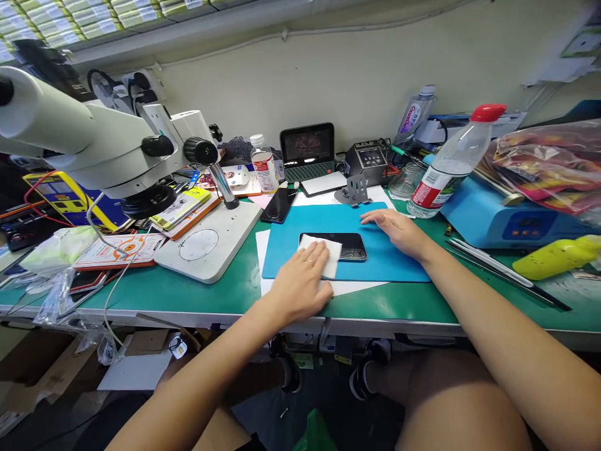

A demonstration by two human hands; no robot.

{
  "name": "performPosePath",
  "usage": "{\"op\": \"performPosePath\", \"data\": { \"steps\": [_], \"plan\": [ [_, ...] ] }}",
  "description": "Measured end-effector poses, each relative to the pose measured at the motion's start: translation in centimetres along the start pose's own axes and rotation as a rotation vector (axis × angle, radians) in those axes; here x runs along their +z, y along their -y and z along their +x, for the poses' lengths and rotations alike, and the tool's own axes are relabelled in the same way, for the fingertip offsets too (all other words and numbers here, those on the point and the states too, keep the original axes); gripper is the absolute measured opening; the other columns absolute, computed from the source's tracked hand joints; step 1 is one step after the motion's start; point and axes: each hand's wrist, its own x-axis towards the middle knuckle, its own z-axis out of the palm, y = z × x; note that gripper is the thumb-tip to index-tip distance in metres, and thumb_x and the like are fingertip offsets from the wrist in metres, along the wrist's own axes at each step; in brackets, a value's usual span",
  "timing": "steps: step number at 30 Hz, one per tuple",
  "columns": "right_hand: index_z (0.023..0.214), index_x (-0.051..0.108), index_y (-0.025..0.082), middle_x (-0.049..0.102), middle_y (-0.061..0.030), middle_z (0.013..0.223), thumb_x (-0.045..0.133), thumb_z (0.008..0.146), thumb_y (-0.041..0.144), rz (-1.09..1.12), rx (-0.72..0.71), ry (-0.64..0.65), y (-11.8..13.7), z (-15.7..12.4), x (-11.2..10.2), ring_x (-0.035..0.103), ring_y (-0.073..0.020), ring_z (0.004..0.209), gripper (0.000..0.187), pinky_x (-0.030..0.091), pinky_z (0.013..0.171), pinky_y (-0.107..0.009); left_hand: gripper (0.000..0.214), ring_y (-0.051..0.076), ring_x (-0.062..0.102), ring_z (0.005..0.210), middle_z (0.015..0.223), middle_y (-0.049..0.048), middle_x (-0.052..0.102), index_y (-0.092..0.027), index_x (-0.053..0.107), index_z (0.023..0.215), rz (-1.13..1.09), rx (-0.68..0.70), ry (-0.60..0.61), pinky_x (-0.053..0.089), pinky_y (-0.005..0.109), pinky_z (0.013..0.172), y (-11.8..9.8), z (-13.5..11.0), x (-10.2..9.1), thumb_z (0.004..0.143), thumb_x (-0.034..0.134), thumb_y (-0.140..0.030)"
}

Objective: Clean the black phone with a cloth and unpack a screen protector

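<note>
Nearest the camera: your bare left forearm (201,376), lower left of the frame, and your bare right thigh (460,401), lower right. Upper left: white stereo microscope (84,138) with black knobs; its pale flat base (211,247) rests on the green worktop (183,297). Left of centre, a dark flat phone (280,205) lies at the corner of the blue rectangular mat (291,227). At centre, your left hand (303,282) lies flat on a folded white cloth (333,255), fingers extended side by side, thumb held apart. The cloth covers the left part of the black glass-faced smartphone (353,246), which lies on the mat in mid-frame. Right of it, your right hand (397,232) is loosely spread at the mat's right side; contact with the mat: cannot tell. Farther right: red-capped clear plastic bottle (446,172), upright but leaning in view; slim metal tweezers (498,266); at the right edge, a yellow squeeze bottle (554,258) on its side.
</note>
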Motion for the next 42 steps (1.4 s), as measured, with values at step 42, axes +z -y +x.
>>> {"op": "performPosePath", "data": {
  "steps": [42],
  "plan": [
    [0.085,0.076,0.021,0.075,-0.0118,0.105,0.027,0.088,0.081,0.011,-0.039,0.025,-0.2,-0.2,0.2,0.061,-0.0316,0.112,0.077,0.040,0.104,-0.047,0.053,0.031,0.043,0.129,0.142,0.0113,0.047,-0.026,0.046,0.144,0.185,0.257,0.058,0.038,0.047,0.105,0.4,3.6,-2.0,0.091,0.042,-0.027]
  ]
}}
